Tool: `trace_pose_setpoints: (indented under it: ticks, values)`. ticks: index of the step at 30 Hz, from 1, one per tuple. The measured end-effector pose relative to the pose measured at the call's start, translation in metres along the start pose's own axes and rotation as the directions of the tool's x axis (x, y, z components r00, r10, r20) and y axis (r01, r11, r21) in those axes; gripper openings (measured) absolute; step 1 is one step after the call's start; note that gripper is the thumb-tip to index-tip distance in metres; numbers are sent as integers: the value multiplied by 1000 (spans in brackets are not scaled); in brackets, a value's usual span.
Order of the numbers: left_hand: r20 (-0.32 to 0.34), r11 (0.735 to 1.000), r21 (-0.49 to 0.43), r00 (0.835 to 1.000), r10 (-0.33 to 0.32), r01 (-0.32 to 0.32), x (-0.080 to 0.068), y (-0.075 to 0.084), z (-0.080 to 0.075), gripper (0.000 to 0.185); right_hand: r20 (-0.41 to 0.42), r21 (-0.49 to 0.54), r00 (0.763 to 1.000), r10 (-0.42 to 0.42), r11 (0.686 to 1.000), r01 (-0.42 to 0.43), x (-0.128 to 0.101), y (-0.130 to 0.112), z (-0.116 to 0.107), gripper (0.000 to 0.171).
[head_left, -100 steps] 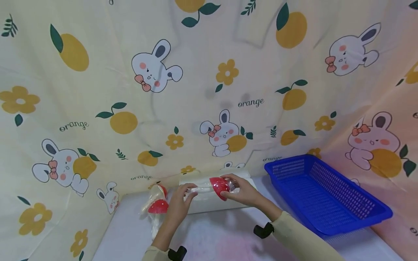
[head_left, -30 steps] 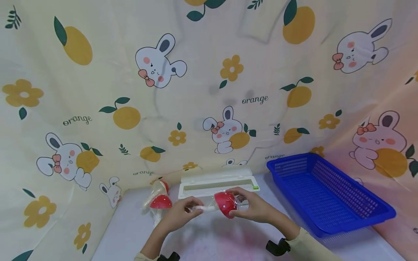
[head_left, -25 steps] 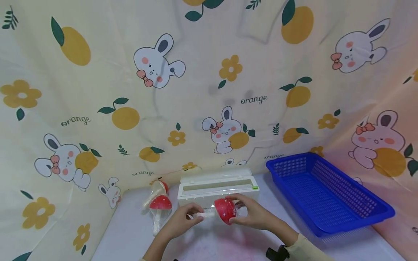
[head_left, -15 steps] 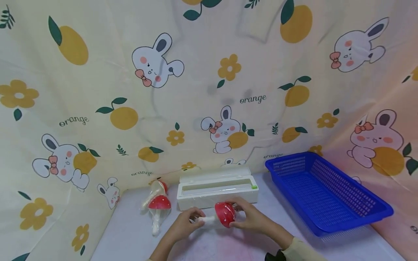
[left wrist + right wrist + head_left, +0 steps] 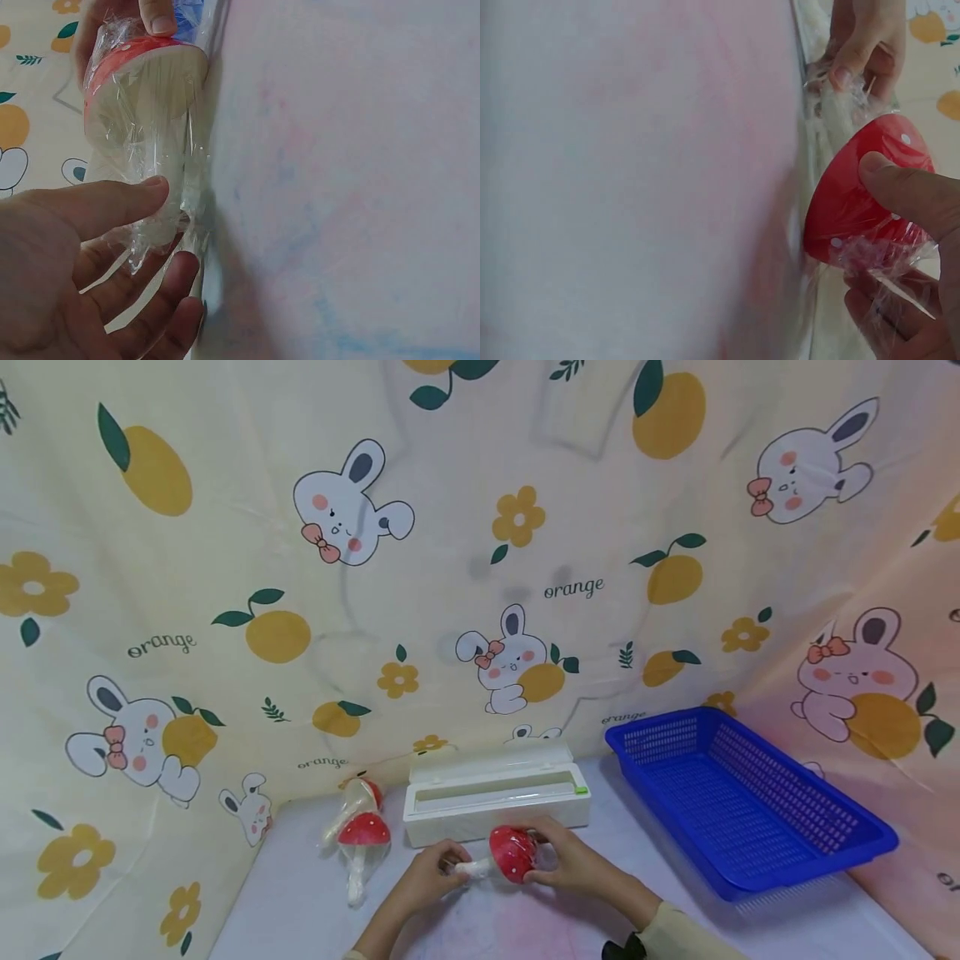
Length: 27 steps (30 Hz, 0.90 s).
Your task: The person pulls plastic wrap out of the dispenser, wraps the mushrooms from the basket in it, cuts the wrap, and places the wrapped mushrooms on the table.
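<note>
A toy mushroom with a white-dotted red cap (image 5: 512, 853) and pale stem lies sideways between my hands, just above or on the table; clear cling film wraps it. My left hand (image 5: 426, 881) pinches the stem end, and in the left wrist view its thumb (image 5: 135, 201) presses the crumpled film there while the lower fingers spread. My right hand (image 5: 585, 866) grips the cap; the right wrist view shows its thumb (image 5: 896, 184) on the red side and other fingers behind the bunched film. Behind the mushroom stands a white cling film dispenser (image 5: 495, 825), lid raised.
Two more film-wrapped mushrooms lie left of the dispenser: a front one (image 5: 364, 835) and one behind it (image 5: 345, 814). At the right stands a blue plastic basket (image 5: 795, 870). A patterned cloth (image 5: 450, 560) hangs behind the whitish table (image 5: 292, 893).
Both hands have brought the mushroom down and toward me, from over the dispenser to in front of it. The dispenser, hidden in part before, shows more fully.
</note>
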<state>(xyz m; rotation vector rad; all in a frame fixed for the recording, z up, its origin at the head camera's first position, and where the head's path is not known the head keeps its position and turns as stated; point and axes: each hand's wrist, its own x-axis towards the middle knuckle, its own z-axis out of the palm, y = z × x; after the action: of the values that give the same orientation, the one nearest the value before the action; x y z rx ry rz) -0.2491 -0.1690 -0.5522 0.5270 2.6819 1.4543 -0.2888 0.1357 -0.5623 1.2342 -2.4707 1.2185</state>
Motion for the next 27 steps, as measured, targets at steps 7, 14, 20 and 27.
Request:
trace_pose_setpoints:
  ticks: [7, 14, 20, 27]
  values:
    - [-11, 999, 53, 1000, -6, 7, 4, -4, 2, 23, 54, 22, 998, 42, 999, -44, 6, 2, 1, 91]
    - [-29, 997, 72, 1000, -5, 7, 6, -5, 4, 24, 58, 27, 998, 38, 999, -40, 9, 3, 2, 96]
    - [-41, 991, 122, 998, -55, 60, 5, -3, 8, 27, 55, 13, 996, 73, 997, -74, 5, -1, 4, 92]
    - [-17, 971, 232, 998, -60, 62, -1, 10, 3, 29, 35, -45, 992, 125, 991, -123, 1, -11, 2, 92]
